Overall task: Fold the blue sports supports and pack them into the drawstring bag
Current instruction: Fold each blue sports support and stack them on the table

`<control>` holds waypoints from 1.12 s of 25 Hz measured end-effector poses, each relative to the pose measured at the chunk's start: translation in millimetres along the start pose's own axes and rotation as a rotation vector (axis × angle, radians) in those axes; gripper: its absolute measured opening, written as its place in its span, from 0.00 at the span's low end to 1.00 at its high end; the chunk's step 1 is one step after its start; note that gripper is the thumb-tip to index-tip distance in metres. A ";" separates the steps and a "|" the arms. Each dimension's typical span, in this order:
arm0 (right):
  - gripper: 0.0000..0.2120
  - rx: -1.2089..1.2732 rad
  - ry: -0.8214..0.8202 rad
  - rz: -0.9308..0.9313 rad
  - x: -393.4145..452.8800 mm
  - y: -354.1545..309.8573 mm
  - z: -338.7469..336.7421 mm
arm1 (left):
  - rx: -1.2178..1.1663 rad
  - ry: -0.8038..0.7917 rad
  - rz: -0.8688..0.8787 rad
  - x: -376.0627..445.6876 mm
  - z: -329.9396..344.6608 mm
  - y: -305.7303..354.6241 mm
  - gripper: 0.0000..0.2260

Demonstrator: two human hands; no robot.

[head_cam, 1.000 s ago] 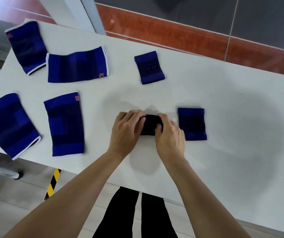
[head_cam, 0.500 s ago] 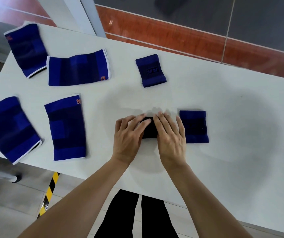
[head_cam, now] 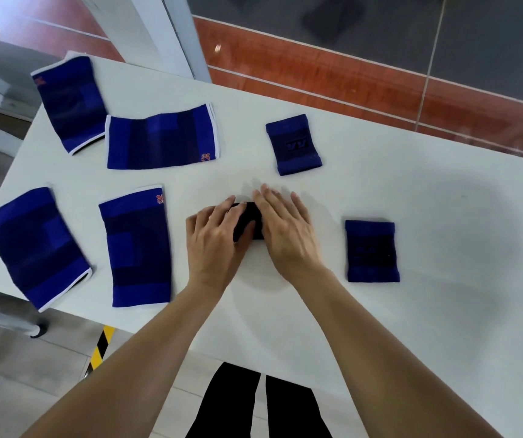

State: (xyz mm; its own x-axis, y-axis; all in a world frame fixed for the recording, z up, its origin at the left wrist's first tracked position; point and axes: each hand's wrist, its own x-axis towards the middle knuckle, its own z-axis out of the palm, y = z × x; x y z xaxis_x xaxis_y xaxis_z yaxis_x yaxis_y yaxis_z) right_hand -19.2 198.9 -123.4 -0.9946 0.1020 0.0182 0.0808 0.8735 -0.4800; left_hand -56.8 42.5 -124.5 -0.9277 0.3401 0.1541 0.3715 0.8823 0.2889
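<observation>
A small dark blue folded support (head_cam: 248, 220) lies at the table's middle, mostly covered by my hands. My left hand (head_cam: 217, 240) has its fingers over it and its thumb against the near side. My right hand (head_cam: 288, 227) rests flat on its right part, fingers stretched out. Two small flat supports lie nearby, one to the right (head_cam: 372, 251) and one farther back (head_cam: 294, 144). Several larger blue supports with white edging lie on the left (head_cam: 138, 248) (head_cam: 37, 248) (head_cam: 162, 142) (head_cam: 70, 104). No drawstring bag is in view.
The white table (head_cam: 427, 191) ends close to my body and at the left, where one large support overhangs the corner. A white post (head_cam: 162, 33) stands behind the table. Yellow-black floor tape (head_cam: 102, 346) and a chair base (head_cam: 34, 330) are below left.
My hands went from pinching the folded support with curled fingers to lying flatter on it. The right hand's fingers have stretched out. The view shifted, so everything sits lower and more to the right.
</observation>
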 end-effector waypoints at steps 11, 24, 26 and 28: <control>0.19 -0.158 0.003 0.255 -30.4 16.4 -28.0 | 0.121 -0.012 -0.137 34.3 -3.3 -3.1 0.14; 0.26 -0.272 0.121 0.374 -114.0 10.3 -28.3 | 0.087 -0.353 0.541 -1.9 -4.9 73.7 0.25; 0.27 -0.240 0.131 0.393 -122.8 12.1 -31.9 | 0.155 -0.337 0.494 -11.4 -5.2 72.2 0.22; 0.20 -0.218 0.173 0.428 -131.3 10.8 -36.4 | 0.198 -0.299 0.428 -24.4 -11.7 71.3 0.19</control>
State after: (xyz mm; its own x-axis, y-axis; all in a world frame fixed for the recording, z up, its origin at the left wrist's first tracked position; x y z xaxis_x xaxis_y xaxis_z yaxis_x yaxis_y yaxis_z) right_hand 114.6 212.3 -99.0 -0.8455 0.5338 0.0136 0.5088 0.8132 -0.2824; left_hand -7.3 93.3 -96.6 -0.6768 0.7334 -0.0641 0.7299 0.6798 0.0716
